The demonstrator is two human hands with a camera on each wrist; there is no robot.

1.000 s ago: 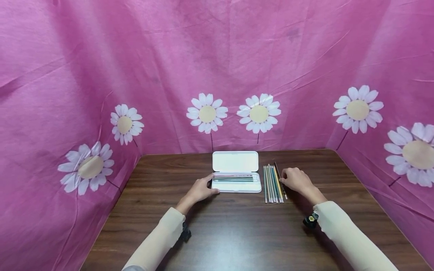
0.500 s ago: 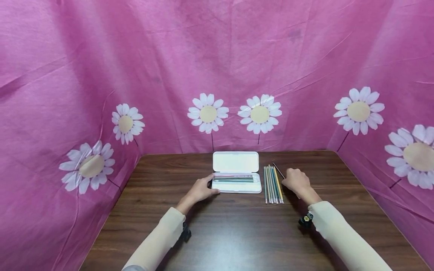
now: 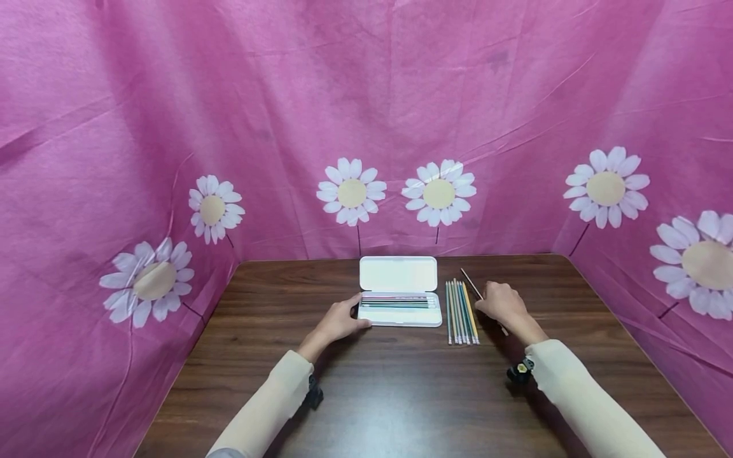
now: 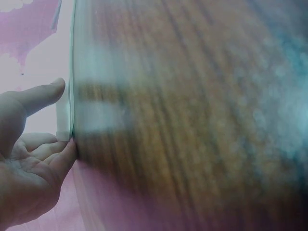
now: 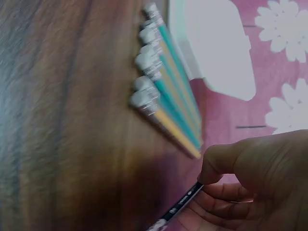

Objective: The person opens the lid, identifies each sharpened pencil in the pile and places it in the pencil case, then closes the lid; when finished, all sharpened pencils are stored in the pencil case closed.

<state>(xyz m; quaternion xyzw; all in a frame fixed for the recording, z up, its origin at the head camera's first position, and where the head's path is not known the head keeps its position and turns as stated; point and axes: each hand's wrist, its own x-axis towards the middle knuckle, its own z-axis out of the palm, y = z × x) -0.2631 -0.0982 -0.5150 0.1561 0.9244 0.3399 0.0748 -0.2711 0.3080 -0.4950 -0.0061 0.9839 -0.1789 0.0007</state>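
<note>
One open, rectangular white case (image 3: 397, 273) sits on the wood-grained counter (image 3: 401, 381), its left end gripped between the left hand's (image 3: 338, 320) thumb and fingers; the right hand (image 3: 502, 305) pinches one slender black pencil (image 5: 180, 204). Beside the case, at least six straight, eraser-tipped pencils (image 3: 461, 313) lie together.

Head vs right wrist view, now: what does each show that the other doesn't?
Head only: the left hand at the left end of the white case, and the pencils inside it.

Right wrist only: readable-side detail, pale lettering on the held pencil.

Both: the right hand pinching that pencil, the loose pencils, the case, the table.
</note>
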